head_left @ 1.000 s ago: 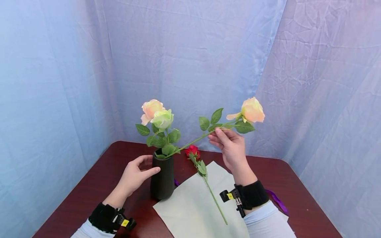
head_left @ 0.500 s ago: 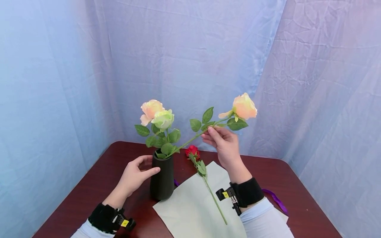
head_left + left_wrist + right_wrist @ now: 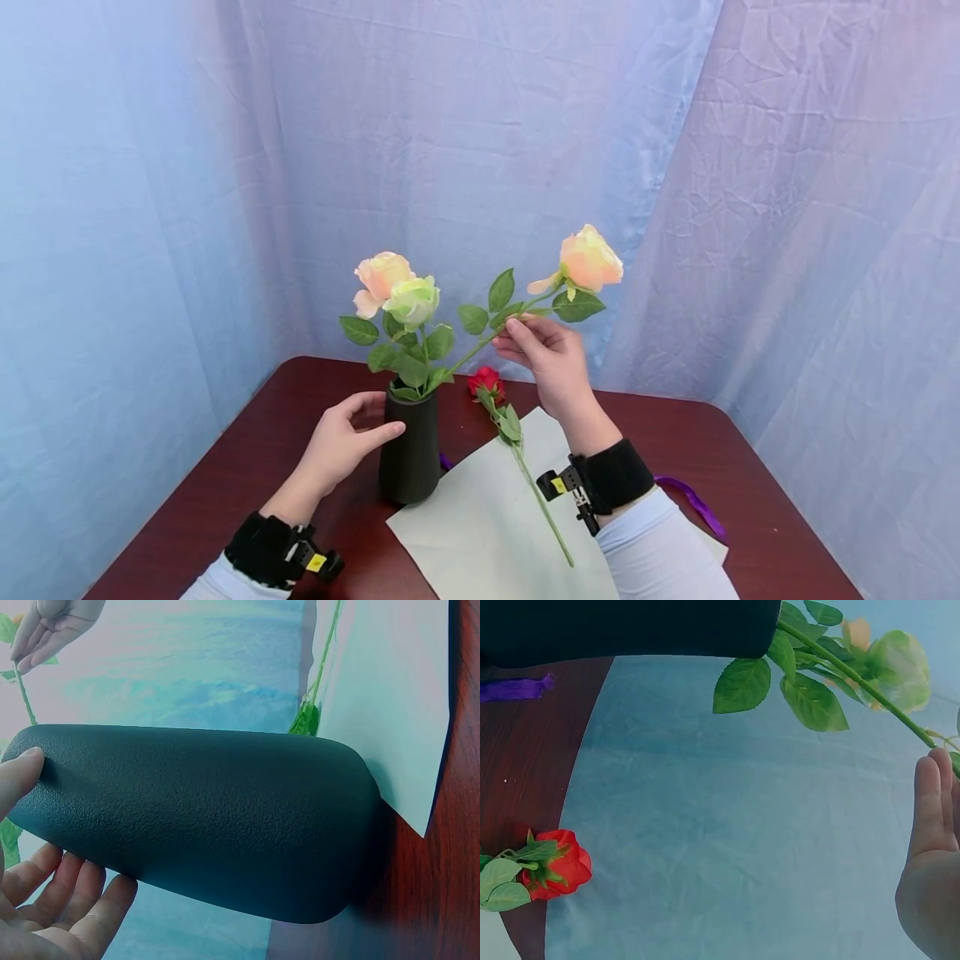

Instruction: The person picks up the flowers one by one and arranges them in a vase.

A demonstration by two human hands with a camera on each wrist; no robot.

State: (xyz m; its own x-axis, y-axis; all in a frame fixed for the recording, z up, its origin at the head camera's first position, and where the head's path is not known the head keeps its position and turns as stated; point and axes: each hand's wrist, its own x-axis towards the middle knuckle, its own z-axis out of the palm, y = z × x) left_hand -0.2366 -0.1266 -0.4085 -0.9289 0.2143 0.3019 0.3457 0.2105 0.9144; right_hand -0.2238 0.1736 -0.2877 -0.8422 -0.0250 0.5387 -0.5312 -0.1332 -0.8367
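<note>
A dark, tapered vase [image 3: 409, 457] stands upright on the table. My left hand [image 3: 336, 440] holds it near the top, thumb [image 3: 21, 777] on one side and fingers on the other. In the head view, my right hand [image 3: 553, 367] pinches the green stem of a peach rose [image 3: 591, 260] just below its leaves. That stem slants up to the right, its lower end inside the vase's mouth and hidden there. Another peach rose [image 3: 381, 273] and a pale green rose [image 3: 412, 302] stand in the vase, their leaves spreading over its rim.
To the vase's right, a red rose [image 3: 486, 382] lies with its stem across a pale sheet [image 3: 480, 508] on the dark red table [image 3: 262, 433]. A purple ribbon [image 3: 693, 504] shows by the right sleeve. Blue cloth [image 3: 480, 150] hangs behind the table.
My right hand has moved left, toward the vase, and the held peach rose has swung left and up, its stem now steeper. My left hand and the vase have stayed in place.
</note>
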